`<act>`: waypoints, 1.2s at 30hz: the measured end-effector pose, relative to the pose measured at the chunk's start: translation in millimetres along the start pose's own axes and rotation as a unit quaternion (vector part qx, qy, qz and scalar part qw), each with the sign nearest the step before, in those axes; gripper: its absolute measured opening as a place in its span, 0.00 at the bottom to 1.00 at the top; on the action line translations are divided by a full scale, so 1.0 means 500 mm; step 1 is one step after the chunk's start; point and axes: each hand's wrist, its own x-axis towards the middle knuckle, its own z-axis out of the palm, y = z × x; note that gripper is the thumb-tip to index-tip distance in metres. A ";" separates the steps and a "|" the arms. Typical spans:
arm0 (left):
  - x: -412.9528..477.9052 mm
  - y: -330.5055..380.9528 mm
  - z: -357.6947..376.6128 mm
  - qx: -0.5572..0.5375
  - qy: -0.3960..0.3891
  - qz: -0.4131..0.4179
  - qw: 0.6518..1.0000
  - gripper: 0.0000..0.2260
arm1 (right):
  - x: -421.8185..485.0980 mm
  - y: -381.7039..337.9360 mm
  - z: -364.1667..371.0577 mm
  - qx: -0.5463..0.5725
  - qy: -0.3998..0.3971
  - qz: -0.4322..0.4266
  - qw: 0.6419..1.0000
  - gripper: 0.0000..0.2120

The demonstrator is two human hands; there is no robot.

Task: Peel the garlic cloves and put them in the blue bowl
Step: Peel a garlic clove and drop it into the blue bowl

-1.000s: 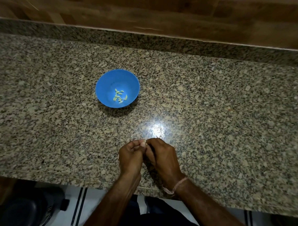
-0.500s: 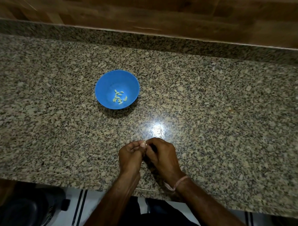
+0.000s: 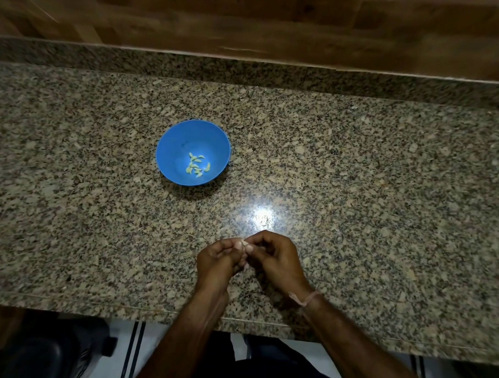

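Observation:
A blue bowl (image 3: 170, 146) stands on the granite counter (image 3: 356, 184), left of the middle. Several pale peeled garlic cloves (image 3: 197, 166) lie in its bottom. Near the counter's front edge my left hand (image 3: 218, 263) and my right hand (image 3: 275, 259) meet fingertip to fingertip. Both pinch one small garlic clove (image 3: 245, 242), of which only a pale sliver shows between the thumbs. The hands are well in front of the bowl and a little to its right.
A raised granite lip and a wooden wall (image 3: 264, 25) run along the back of the counter. A bright light reflection (image 3: 262, 217) shines just beyond my hands. Below the front edge a dark round object (image 3: 35, 364) sits on the floor at left.
The hands stay together on the clove; the fingertips have shifted slightly. The view has drifted a little, so the bowl sits marginally lower in the frame.

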 end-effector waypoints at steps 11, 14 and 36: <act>0.031 0.046 -0.024 0.399 0.063 0.331 0.853 0.07 | -0.013 0.012 -0.046 -0.078 0.035 0.004 0.996 0.02; 0.046 0.048 -0.024 0.438 0.058 0.341 0.829 0.12 | -0.025 0.019 -0.042 -0.116 0.035 0.022 0.992 0.02; -0.001 -0.027 -0.116 0.512 0.020 0.327 0.794 0.17 | -0.033 -0.040 0.068 -0.543 0.061 -0.008 0.837 0.07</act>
